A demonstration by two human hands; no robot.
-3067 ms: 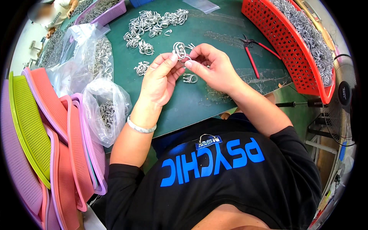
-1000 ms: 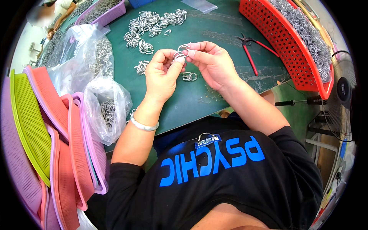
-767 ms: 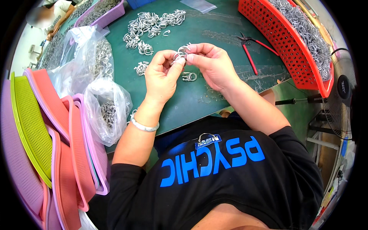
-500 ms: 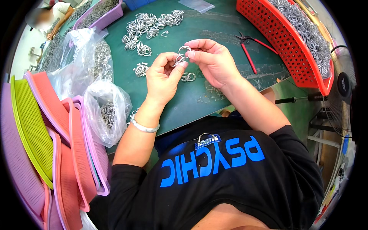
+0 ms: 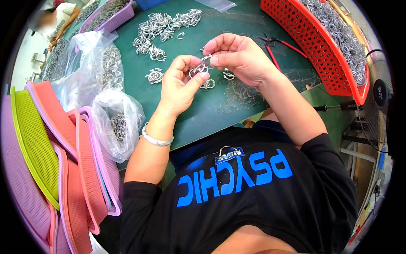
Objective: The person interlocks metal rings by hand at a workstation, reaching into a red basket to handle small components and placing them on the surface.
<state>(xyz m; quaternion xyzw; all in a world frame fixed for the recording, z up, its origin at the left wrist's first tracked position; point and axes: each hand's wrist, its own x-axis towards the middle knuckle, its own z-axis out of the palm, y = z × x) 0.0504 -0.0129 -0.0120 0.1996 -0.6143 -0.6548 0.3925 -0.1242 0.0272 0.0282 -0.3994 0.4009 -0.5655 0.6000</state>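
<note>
Over the green table (image 5: 190, 122), both hands work close together. My left hand (image 5: 178, 86) is closed, its thumb and fingers pinching a few silver metal rings (image 5: 198, 70). My right hand (image 5: 242, 58) pinches another metal ring (image 5: 206, 59) between thumb and forefinger, close to the left-hand rings; whether it is linked to them I cannot tell. Under the hands lie a small bunch of rings (image 5: 208, 84) and a second bunch (image 5: 229, 75), partly covered by the right hand. Left of my left hand sits a small cluster of rings (image 5: 154, 76).
Beyond lies a larger ring pile (image 5: 163, 27). Red-handled pliers (image 5: 274, 59) rest before a red basket (image 5: 313, 46) full of metal rings. Clear plastic bags (image 5: 116, 127) of rings and stacked coloured baskets (image 5: 34, 144) stand left. Another person (image 5: 63, 19) sits far left; a fan (image 5: 378, 93) stands right.
My right hand has shifted up and right, tilting its ring away from the left-hand rings. A bunch of rings under that hand has come into sight. My left hand has hardly moved.
</note>
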